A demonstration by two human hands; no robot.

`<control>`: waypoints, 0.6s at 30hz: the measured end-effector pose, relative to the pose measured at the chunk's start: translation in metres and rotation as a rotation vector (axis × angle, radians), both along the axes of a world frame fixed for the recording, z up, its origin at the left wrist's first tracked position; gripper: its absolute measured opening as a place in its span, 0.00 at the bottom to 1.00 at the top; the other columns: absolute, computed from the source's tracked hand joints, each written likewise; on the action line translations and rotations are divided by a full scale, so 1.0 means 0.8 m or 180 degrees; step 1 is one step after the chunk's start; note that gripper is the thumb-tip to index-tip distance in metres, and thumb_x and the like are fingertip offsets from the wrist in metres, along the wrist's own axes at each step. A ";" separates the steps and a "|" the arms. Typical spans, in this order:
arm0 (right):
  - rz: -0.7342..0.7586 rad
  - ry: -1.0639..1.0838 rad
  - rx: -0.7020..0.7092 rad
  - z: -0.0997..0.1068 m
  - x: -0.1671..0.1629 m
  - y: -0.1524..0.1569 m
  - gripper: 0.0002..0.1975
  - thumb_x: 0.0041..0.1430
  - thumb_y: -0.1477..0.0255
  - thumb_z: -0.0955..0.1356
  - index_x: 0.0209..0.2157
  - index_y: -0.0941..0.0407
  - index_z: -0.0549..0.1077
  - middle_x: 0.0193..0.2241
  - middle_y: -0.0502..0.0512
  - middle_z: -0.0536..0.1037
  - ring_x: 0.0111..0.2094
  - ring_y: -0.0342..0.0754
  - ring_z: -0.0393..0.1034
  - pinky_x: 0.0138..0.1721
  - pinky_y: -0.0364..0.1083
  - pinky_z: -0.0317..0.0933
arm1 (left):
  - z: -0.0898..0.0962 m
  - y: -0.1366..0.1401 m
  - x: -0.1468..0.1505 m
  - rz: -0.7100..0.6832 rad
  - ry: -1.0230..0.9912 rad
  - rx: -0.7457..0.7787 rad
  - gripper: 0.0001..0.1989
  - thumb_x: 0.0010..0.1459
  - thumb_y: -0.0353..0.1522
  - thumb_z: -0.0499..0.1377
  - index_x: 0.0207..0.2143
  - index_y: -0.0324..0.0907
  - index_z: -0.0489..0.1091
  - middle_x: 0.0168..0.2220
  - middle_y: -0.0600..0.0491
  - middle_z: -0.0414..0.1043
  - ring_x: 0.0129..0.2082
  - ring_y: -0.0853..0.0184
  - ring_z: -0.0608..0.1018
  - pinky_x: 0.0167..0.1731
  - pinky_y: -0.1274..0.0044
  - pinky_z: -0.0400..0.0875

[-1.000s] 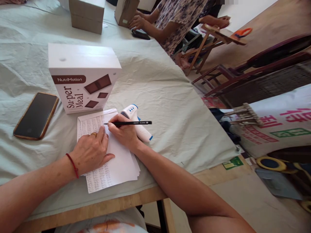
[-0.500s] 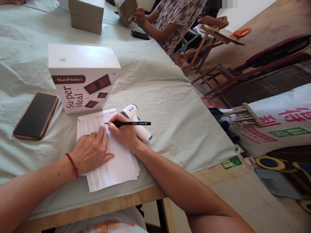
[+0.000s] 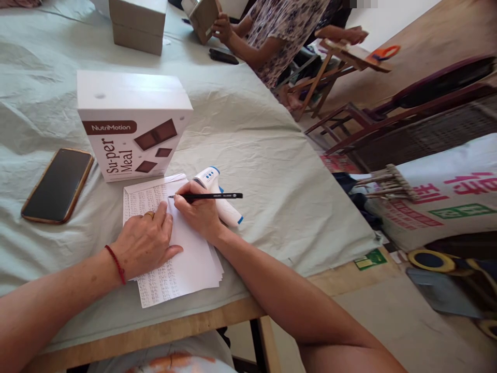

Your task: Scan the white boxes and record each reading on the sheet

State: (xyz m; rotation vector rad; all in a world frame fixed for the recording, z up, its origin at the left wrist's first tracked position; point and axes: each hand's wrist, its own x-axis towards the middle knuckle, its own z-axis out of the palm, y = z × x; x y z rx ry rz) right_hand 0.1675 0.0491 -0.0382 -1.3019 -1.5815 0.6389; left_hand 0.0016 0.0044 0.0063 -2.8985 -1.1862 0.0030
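Note:
My right hand [image 3: 199,211] grips a black pen [image 3: 213,196], its tip at the white paper [image 3: 194,272]. Rows of small handwriting fill the left part of that sheet, which tops a loose stack. Lying flat across the writing, my left hand [image 3: 149,238] presses the paper with its fingers stretched and thumb apart; it wears a ring and a red string bracelet. Just beyond my right hand lies a white and blue infrared thermometer [image 3: 227,212], partly hidden by the hand. A white "NutriMotion Super Meal" box [image 3: 135,132] stands upright behind the paper.
A smartphone [image 3: 57,185] lies at the left on the pale tablecloth [image 3: 240,129]. Cardboard boxes [image 3: 137,26] stand at the far side. Across the table a person's hand [image 3: 222,28] holds a box beside a black object [image 3: 223,56]. Chairs and a printed sack [image 3: 438,191] are at the right.
My right hand and the pen have shifted very slightly to the right along the paper. My left hand stays in place.

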 end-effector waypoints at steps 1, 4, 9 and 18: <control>0.0013 -0.0022 -0.0025 0.000 0.000 0.000 0.04 0.49 0.72 0.65 0.23 0.51 0.64 0.21 0.47 0.69 0.26 0.46 0.62 0.32 0.47 0.63 | 0.000 0.000 0.000 -0.0001 -0.0011 0.0003 0.27 0.61 0.45 0.63 0.50 0.29 0.71 0.56 0.31 0.69 0.37 0.55 0.80 0.29 0.70 0.73; 0.0063 -0.0032 -0.0072 0.000 0.001 0.000 0.05 0.49 0.71 0.65 0.23 0.51 0.63 0.21 0.47 0.68 0.26 0.45 0.62 0.32 0.47 0.62 | -0.002 0.000 -0.001 -0.0002 -0.0047 0.0008 0.27 0.61 0.46 0.63 0.50 0.29 0.71 0.57 0.31 0.68 0.37 0.56 0.80 0.29 0.70 0.73; 0.0058 -0.0035 0.0028 -0.004 0.001 0.001 0.06 0.50 0.72 0.65 0.23 0.51 0.63 0.21 0.46 0.67 0.25 0.45 0.62 0.31 0.46 0.62 | 0.000 0.001 -0.002 -0.0029 -0.0077 0.0034 0.27 0.61 0.44 0.63 0.50 0.29 0.70 0.56 0.31 0.69 0.37 0.55 0.80 0.30 0.70 0.74; 0.1015 -0.1222 0.0764 0.010 0.036 -0.010 0.13 0.65 0.77 0.61 0.46 0.52 0.71 0.40 0.58 0.74 0.42 0.51 0.70 0.45 0.52 0.68 | -0.006 0.009 -0.011 -0.0116 -0.0637 0.0117 0.15 0.61 0.40 0.63 0.40 0.36 0.70 0.47 0.41 0.75 0.34 0.60 0.80 0.29 0.70 0.74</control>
